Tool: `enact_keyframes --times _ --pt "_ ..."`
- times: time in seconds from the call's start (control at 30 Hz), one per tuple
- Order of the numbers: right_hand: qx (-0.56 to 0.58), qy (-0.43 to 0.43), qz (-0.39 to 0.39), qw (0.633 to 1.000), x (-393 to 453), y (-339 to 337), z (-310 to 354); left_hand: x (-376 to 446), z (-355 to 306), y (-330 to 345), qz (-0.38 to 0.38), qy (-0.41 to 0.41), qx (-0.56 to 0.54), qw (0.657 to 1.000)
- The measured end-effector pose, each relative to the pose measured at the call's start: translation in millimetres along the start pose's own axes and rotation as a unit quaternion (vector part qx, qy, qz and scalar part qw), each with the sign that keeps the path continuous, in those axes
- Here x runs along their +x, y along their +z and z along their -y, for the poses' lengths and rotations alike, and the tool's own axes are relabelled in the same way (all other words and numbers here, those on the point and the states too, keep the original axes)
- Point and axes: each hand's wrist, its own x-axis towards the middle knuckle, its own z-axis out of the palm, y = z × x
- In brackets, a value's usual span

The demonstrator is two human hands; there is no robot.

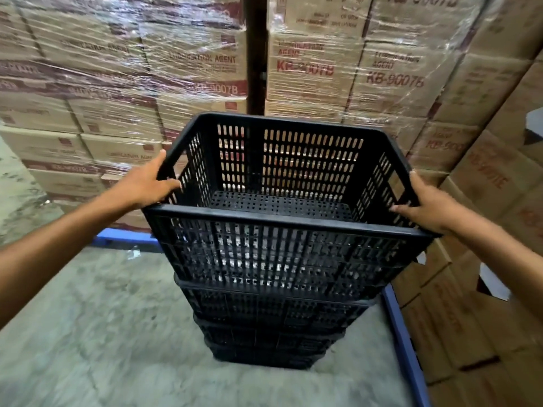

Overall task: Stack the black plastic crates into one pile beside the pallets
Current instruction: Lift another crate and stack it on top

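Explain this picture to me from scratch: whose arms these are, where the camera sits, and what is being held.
There is no machine here. A person wears one camera on the head, looking forward and down, so the arms are their own. The left hand and right hand grip the side rims of the top black crate, which is empty. It sits on a pile of black crates standing on the concrete floor. Behind and to the right are shrink-wrapped cardboard boxes on blue pallets.
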Motion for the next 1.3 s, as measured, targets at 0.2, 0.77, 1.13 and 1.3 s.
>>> enact_keyframes --times 0.2,0.77,1.13,1.3 --pt "0.038 0.04 -0.071 0.996 -24 6 9 -11 2 4 -0.023 -0.014 -0.006 1.0" --pt "-0.039 0.008 -0.033 0.999 -19 5 6 8 9 -5 0.051 0.039 0.063 0.996" --pt "-0.049 -0.018 -0.007 0.999 90 -13 11 120 -23 1 0.083 0.078 0.187 0.976" --pt "-0.05 0.007 -0.01 0.999 138 -22 20 156 -31 7 0.065 0.067 0.188 0.978"
